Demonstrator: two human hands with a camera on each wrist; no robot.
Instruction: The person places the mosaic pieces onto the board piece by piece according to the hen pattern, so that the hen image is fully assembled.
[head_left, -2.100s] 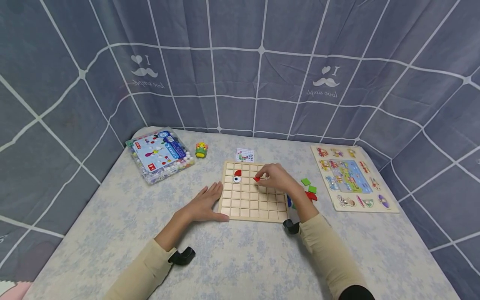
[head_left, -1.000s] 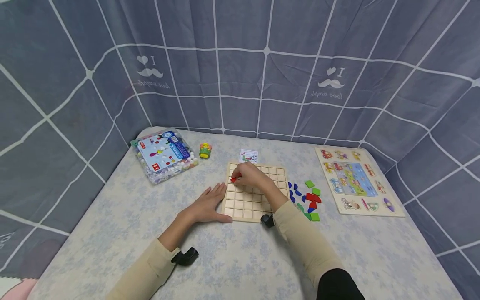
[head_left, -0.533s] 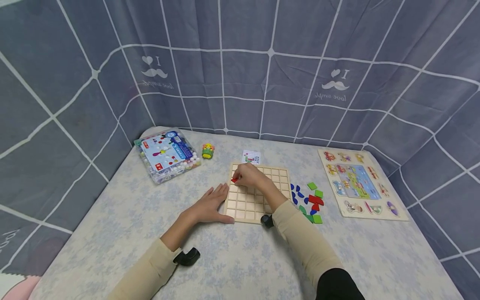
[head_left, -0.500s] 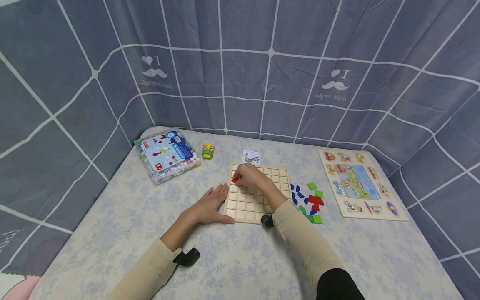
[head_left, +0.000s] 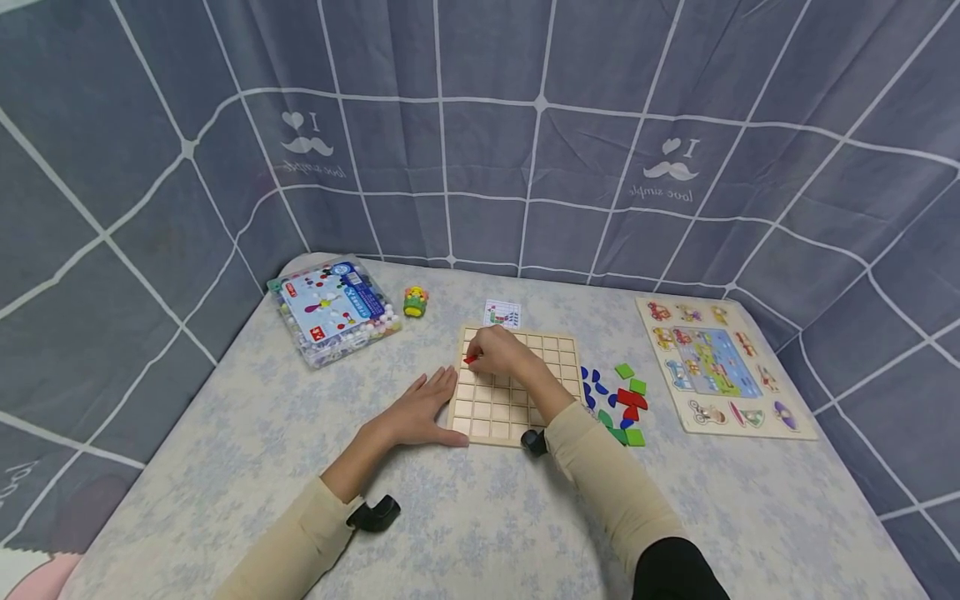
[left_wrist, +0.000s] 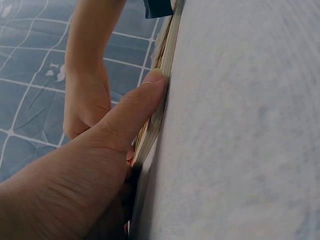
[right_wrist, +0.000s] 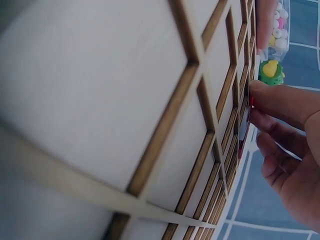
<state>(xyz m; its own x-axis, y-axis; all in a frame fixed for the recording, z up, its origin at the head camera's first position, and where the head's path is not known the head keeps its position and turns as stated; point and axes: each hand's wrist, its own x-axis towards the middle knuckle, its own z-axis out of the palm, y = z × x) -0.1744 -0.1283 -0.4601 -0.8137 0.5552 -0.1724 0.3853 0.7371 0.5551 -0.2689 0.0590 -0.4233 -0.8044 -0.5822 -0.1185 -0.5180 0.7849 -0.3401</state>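
Observation:
A wooden grid board [head_left: 491,430] lies on the table. My right hand [head_left: 504,353] is over its upper left part, pinching a small red piece [head_left: 471,359] between thumb and fingertips. In the right wrist view the red piece [right_wrist: 251,102] shows only as a sliver at the board surface, its shape mostly covered. Close by in that view, another bit of red [right_wrist: 241,149] sits on the grid. My left hand [head_left: 418,414] rests flat on the table with fingers spread, along the board's left side. Its thumb [left_wrist: 142,97] touches the front edge of the board.
Right of the board lie loose blue, green [head_left: 624,372] and red pieces [head_left: 632,400]. A printed card [head_left: 502,313] stands behind it. Farther off are a picture puzzle [head_left: 750,421], a small toy figure [head_left: 416,302] and a clear box of beads [head_left: 333,308].
My right hand has carried the red piece leftward across the board to the left columns, then stayed there. The view has shifted slightly. My left hand has kept its place.

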